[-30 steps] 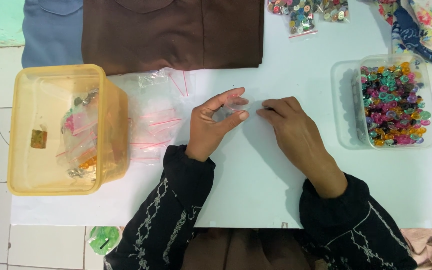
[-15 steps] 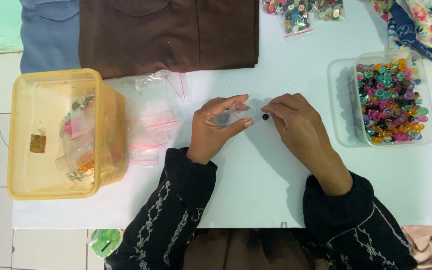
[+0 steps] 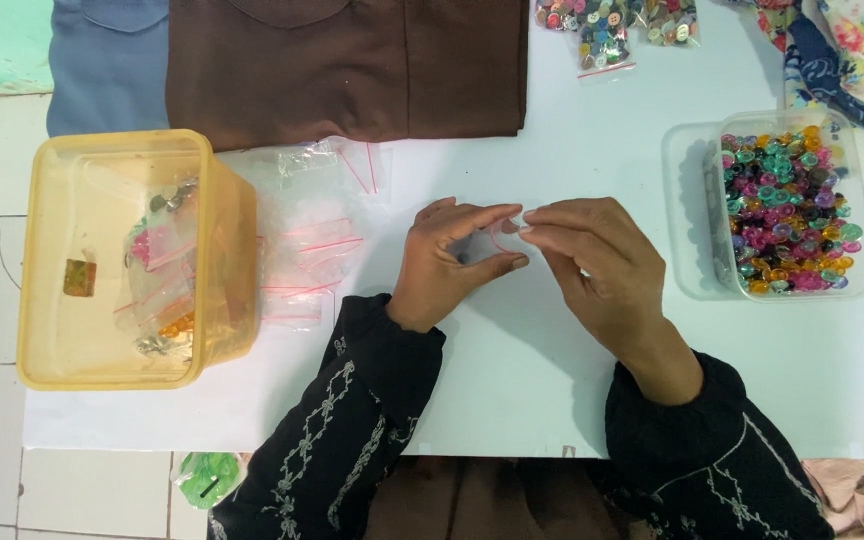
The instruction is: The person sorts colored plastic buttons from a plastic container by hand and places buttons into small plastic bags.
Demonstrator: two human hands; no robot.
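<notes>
left hand (image 3: 447, 262): thumb and fingers curled in a pinch on small clear plastic zip bag with red seal line (image 3: 501, 237) | right hand (image 3: 592, 265): fingertips pinch same bag's right edge | bag: held just above white tabletop (image 3: 552, 400), between the hands, long axis roughly left-right; mouth direction unclear | left: pile of empty clear zip bags (image 3: 312, 235), yellow plastic tub (image 3: 122, 255) | right: clear tub of coloured buttons (image 3: 787, 215)

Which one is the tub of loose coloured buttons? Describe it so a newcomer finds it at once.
Start at the white table and go to its right edge, past the right hand. There stands a clear plastic tub, filled with loose buttons in pink, green, orange and purple. Unlike the yellow tub on the far left, which holds small bags, it is colourless and holds loose buttons.
</notes>
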